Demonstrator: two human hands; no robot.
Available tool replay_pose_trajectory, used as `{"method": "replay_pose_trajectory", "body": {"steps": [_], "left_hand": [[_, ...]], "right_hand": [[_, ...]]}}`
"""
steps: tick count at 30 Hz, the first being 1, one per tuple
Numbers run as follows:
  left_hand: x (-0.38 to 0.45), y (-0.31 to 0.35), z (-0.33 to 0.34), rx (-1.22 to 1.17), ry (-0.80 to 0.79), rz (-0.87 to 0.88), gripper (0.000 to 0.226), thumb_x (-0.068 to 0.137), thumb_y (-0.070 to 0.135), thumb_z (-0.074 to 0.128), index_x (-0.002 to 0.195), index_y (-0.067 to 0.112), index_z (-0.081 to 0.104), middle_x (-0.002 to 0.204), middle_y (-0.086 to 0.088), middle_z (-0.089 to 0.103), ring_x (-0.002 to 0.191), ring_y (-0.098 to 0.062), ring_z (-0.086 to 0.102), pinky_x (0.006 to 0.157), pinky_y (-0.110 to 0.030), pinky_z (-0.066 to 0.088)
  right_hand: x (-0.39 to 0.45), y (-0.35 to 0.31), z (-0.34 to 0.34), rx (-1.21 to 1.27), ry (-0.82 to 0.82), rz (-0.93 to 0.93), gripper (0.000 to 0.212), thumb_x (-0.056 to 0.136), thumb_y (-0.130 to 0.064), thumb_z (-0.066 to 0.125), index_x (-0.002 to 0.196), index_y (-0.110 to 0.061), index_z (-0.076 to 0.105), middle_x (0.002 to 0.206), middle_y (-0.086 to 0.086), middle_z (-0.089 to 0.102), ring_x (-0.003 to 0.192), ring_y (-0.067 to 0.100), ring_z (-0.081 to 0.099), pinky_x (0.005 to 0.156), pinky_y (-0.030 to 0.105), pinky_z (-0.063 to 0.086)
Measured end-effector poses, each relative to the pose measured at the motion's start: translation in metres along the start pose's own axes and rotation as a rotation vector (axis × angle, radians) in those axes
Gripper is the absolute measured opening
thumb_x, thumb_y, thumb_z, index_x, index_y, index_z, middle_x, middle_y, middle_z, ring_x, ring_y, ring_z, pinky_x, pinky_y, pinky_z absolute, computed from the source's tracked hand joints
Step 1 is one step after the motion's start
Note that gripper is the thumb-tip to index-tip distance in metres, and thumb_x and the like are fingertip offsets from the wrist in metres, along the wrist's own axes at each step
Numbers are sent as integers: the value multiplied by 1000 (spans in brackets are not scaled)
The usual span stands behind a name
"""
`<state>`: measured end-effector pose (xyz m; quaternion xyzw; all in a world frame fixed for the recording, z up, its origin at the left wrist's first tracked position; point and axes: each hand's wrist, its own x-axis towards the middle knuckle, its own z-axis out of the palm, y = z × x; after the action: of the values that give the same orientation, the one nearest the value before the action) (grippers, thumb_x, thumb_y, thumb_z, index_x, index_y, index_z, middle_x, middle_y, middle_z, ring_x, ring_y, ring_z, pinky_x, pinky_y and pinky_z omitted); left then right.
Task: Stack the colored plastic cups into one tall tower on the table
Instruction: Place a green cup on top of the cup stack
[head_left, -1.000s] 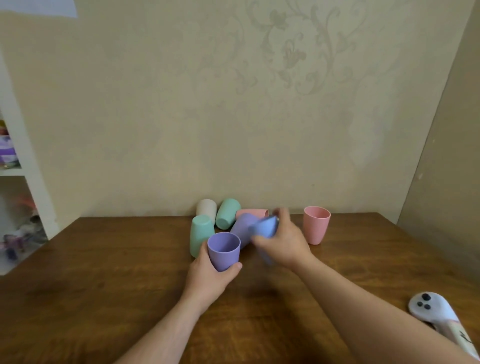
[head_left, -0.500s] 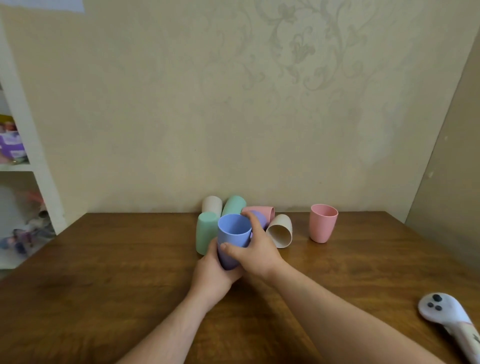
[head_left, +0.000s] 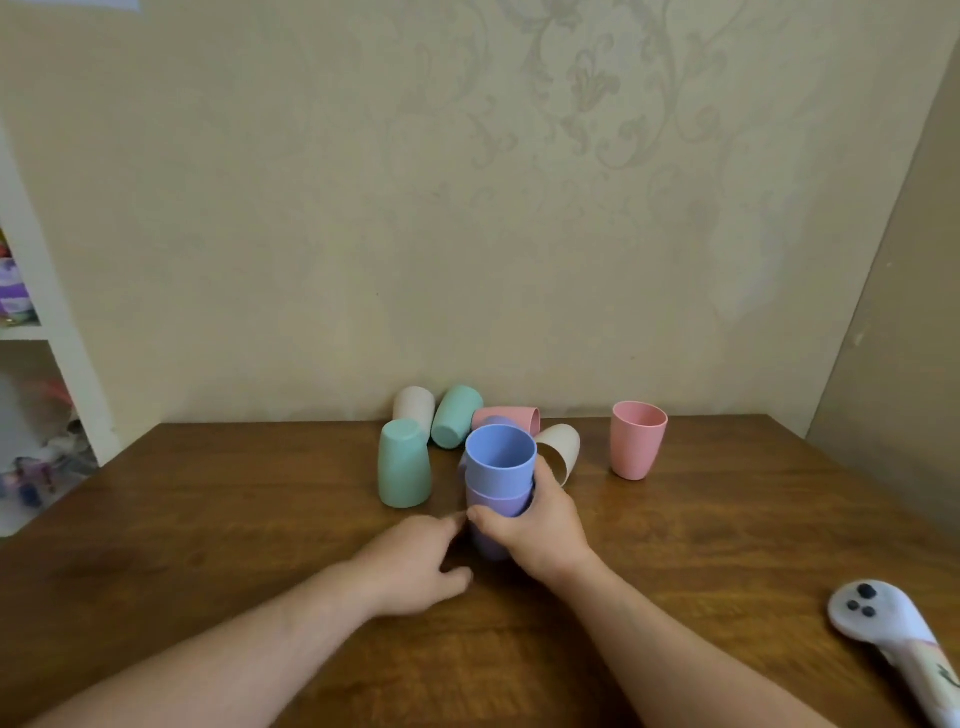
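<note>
Blue cup (head_left: 500, 457) nested in purple cup (head_left: 496, 519), right hand (head_left: 540, 525) fingers grasping, left hand (head_left: 415, 564) released beside, bare table (head_left: 208, 519) leftward.

A blue cup (head_left: 500, 457) sits nested, mouth up, in a purple cup (head_left: 493, 525) standing on the wooden table (head_left: 208, 519); the right hand (head_left: 535, 525) wraps around the pair from the right; the left hand (head_left: 410, 564) rests on the table just beside the purple cup, its fingers loose and holding nothing; an upturned green cup (head_left: 404, 463) stands to the left; behind lie a beige cup (head_left: 414, 410), a second green cup (head_left: 457, 415), a pink cup (head_left: 511, 418) and another beige cup (head_left: 560, 451) on their sides; an upright pink cup (head_left: 638, 439) stands apart to the right; a white controller (head_left: 883, 623) lies near the right edge.
</note>
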<state>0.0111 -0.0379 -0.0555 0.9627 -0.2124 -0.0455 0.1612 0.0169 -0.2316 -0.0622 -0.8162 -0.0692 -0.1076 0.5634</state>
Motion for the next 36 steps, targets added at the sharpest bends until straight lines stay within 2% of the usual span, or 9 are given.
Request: {"method": "replay_pose_trajectory", "body": {"steps": [2, 5, 9, 11, 13, 19, 24, 30, 36], "left_hand": [[5, -2, -34, 212, -37, 52, 33, 93, 20, 59, 121, 31, 73, 113, 6, 76, 105, -17, 69, 86, -29, 55], [27, -17, -78, 637, 212, 219, 36, 82, 7, 66, 108, 30, 76, 111, 1, 71, 113, -28, 64, 89, -40, 55], [51, -32, -85, 1125, 126, 188, 56, 96, 20, 68, 148, 37, 58, 169, -17, 35, 156, -48, 29, 123, -60, 28], [58, -37, -73, 1275, -31, 74, 56, 106, 31, 58, 160, 40, 42, 174, -16, 21, 159, -49, 17, 127, -63, 17], [58, -40, -64, 1280, -13, 39, 51, 104, 27, 61, 154, 32, 49, 159, -18, 38, 146, -50, 34, 115, -59, 34], [43, -47, -68, 1039, 170, -129, 63, 90, 18, 74, 147, 30, 52, 140, -7, 51, 129, -35, 50, 100, -44, 43], [23, -53, -71, 245, 253, -336, 89, 68, 57, 83, 146, 39, 45, 127, 4, 63, 116, -26, 61, 96, -43, 54], [7, -50, -28, -737, 375, -489, 94, 73, 33, 98, 151, 30, 45, 137, 4, 62, 119, -19, 59, 99, -39, 51], [3, -38, -14, -803, 458, -513, 92, 75, 29, 98, 153, 26, 48, 139, 2, 62, 123, -20, 58, 100, -40, 51]], "right_hand": [[-2, 4, -2, 3, 44, -3, 60, 73, -31, 93, 114, -52, 55, 110, -23, 72, 101, -7, 66, 79, 12, 53], [-7, 9, 4, -21, 69, -4, 66, 71, -40, 91, 125, -52, 53, 117, -24, 69, 106, -4, 66, 88, 20, 56], [-9, 12, 7, -41, 65, 3, 74, 69, -46, 89, 132, -51, 49, 122, -24, 66, 112, 3, 66, 98, 34, 58], [-11, 12, 6, -39, 60, 10, 74, 70, -46, 89, 130, -55, 47, 122, -27, 66, 111, 0, 65, 99, 34, 58], [-12, 11, 4, -30, 62, 11, 71, 71, -45, 89, 125, -61, 47, 121, -31, 65, 111, -3, 64, 99, 31, 57], [-12, 9, 3, -16, 48, 29, 69, 72, -44, 90, 118, -64, 42, 117, -32, 62, 109, -2, 64, 95, 28, 56], [-11, 8, 4, -34, 44, 40, 74, 73, -45, 90, 125, -58, 39, 116, -29, 62, 107, 1, 65, 95, 30, 58], [-14, 6, 4, -47, 40, 54, 74, 75, -43, 91, 126, -56, 38, 114, -29, 60, 106, 2, 64, 92, 28, 57], [-13, 8, 5, -61, 52, 56, 72, 73, -45, 90, 121, -60, 38, 112, -30, 61, 105, 1, 65, 94, 32, 59]]}}
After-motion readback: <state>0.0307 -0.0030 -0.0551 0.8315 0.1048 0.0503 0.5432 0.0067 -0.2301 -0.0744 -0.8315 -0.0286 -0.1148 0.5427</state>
